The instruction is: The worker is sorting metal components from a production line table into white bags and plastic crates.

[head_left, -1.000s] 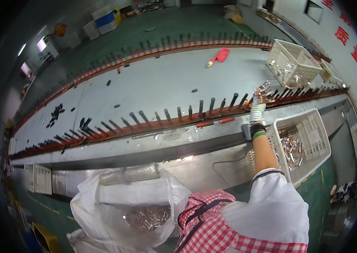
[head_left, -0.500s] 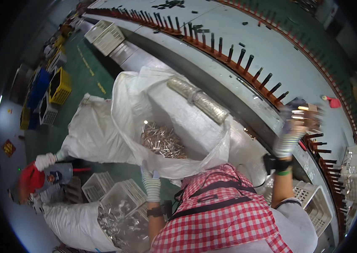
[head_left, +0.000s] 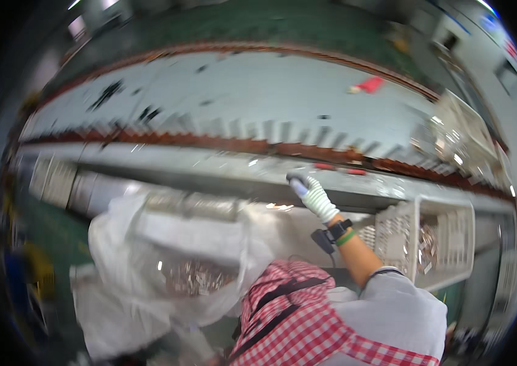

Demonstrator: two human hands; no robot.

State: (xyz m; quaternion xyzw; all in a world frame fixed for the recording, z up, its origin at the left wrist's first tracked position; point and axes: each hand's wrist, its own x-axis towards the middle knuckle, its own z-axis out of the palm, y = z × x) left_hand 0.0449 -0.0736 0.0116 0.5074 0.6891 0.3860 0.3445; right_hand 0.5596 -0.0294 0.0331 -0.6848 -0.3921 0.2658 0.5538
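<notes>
Head view, one frame, blurred by motion.

Right hand (head_left: 312, 194): gloved in white knit, arm stretched forward from the lower right, a dark band and a green band at the wrist. The fingers curl over the front metal ledge (head_left: 228, 168) of the bench (head_left: 258, 97), touching it near a small bluish patch at the fingertips (whether they pinch anything cannot be told through the blur).

Left hand: not in view.

Bench: long, pale grey, curving across the upper half of the picture. A rust-red rail with a row of upright teeth (head_left: 252, 137) runs along its near edge, just beyond the right hand; a second red rail follows the far edge. A red object (head_left: 369, 84) lies on the far right part of the surface, well apart from the hand. Dark small pieces (head_left: 109, 94) lie scattered at the far left.

White plastic crate (head_left: 435, 235): hangs or stands below the ledge, just right of the right forearm, with shiny metal parts inside. A second white crate (head_left: 463, 131) sits on the right end of the bench.

Clear plastic sack (head_left: 167, 244): open-mouthed, below the ledge at lower left, with a heap of small metal parts (head_left: 194, 277) in it.

Clothing: red-and-white checked cloth (head_left: 307, 317) with a dark strap, grey sleeve at lower right.
</notes>
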